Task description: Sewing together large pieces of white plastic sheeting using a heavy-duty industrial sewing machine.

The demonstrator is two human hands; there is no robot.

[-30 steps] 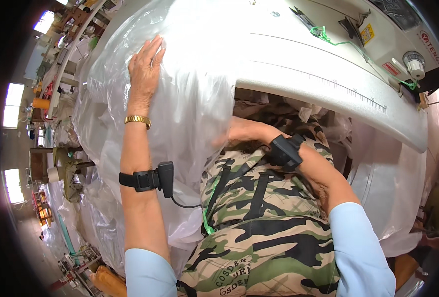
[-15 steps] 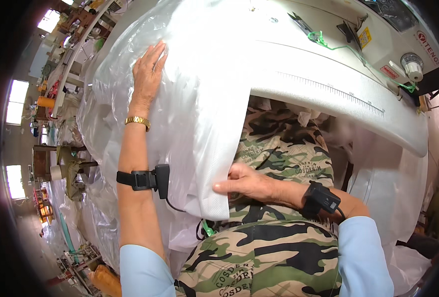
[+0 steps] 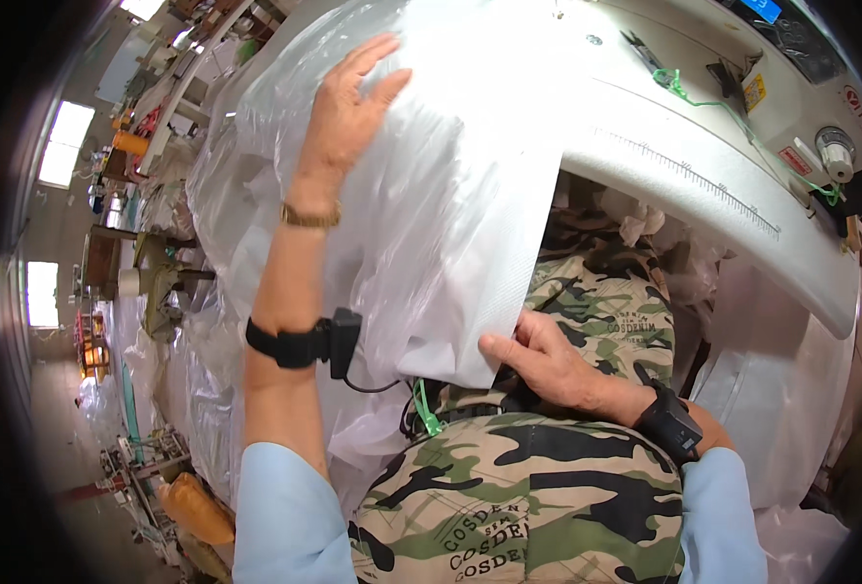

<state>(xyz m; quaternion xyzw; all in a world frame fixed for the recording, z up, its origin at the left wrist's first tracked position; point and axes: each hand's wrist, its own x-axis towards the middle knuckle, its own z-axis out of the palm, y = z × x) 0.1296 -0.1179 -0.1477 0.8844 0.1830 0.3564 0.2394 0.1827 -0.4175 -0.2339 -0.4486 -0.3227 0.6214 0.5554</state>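
A white, partly translucent plastic sheet [image 3: 450, 224] drapes over the table's near edge and hangs down toward my lap. Over its left part is my left hand [image 3: 343, 117], thumb and fingers apart, holding nothing; whether the fingertips touch the sheet I cannot tell. At the sheet's lower right edge, my right hand [image 3: 548, 360] pinches the border, thumb on top and the other fingers partly hidden behind it. That border has a fine textured strip. Camouflage cloth [image 3: 596, 321] covers my lap beneath.
A white sewing machine [image 3: 801, 127] with a round dial stands at the upper right. Dark thread snips [image 3: 640, 49] with a green cord lie beside it. A printed ruler scale [image 3: 703, 180] runs along the table's curved edge. More clear plastic [image 3: 207, 389] is heaped at the left.
The view has shifted, so the table appears farther right. My left hand's thumb has spread from its fingers. My right hand and the sheet's lower corner have moved right, the corner also upward.
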